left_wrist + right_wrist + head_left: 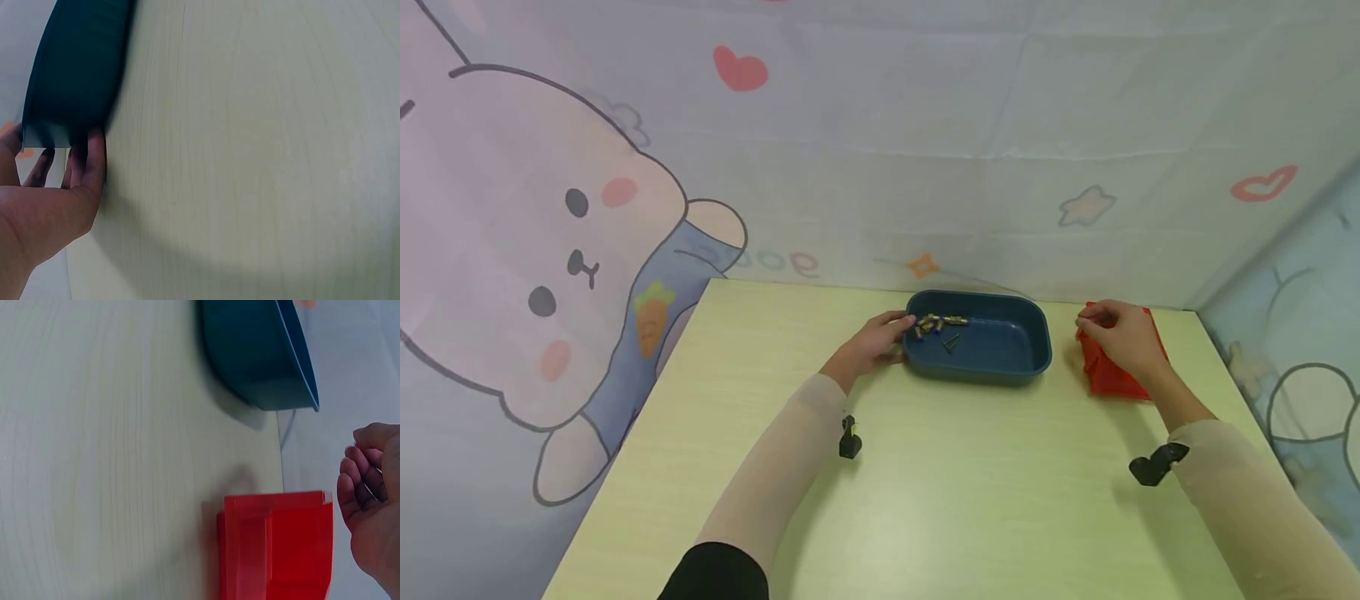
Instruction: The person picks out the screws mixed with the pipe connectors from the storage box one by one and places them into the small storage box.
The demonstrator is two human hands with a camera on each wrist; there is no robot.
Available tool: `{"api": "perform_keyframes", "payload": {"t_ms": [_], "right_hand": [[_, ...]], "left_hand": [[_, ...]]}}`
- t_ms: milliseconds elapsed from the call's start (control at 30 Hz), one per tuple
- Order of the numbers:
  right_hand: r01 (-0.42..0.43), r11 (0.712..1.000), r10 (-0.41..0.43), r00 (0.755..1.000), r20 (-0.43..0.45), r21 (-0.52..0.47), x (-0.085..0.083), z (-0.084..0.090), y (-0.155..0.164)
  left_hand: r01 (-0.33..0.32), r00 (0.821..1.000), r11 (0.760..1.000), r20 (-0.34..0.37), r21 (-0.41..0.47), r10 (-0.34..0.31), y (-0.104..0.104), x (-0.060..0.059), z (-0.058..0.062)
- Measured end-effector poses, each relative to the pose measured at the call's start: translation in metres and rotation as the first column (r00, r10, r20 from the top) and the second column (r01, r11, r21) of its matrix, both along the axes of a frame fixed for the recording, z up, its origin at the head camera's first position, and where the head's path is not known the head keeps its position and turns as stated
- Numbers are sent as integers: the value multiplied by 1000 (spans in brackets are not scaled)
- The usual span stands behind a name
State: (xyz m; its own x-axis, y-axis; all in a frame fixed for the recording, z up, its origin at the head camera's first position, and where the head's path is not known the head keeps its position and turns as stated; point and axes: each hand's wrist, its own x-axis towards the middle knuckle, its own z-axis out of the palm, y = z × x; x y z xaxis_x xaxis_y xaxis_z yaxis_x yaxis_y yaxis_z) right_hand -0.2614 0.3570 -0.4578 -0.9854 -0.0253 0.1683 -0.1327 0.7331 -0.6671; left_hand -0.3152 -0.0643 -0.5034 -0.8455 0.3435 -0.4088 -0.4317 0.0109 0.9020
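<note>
A dark blue plastic basin (977,375) stands at the back of the table. My left hand (874,340) grips its left end, with a finger at the rim; in the left wrist view the fingertips (95,140) meet the end wall. Inside the basin, toward that hand, lie several small brass-coloured pieces with blue parts (934,323) and some thin screws (951,342). To the right is a red open-topped bin (1108,377). Over it hovers my right hand (1123,337), fingers curled in and thumb close to the index fingertip; nothing shows between them.
The pale wooden table (940,492) extends toward me in front of the basin. A printed cloth backdrop (887,117) hangs right behind its back edge, and another cloth panel (1307,283) rises along the right side.
</note>
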Motion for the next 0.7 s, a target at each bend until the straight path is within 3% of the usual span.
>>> {"api": "perform_keyframes", "payload": {"t_ms": [700], "right_hand": [[-81,994,83,996,25,-70,-15,-7,-52]], "left_hand": [[10,1000,1000,-10,-4,-10,1,4,4]]}}
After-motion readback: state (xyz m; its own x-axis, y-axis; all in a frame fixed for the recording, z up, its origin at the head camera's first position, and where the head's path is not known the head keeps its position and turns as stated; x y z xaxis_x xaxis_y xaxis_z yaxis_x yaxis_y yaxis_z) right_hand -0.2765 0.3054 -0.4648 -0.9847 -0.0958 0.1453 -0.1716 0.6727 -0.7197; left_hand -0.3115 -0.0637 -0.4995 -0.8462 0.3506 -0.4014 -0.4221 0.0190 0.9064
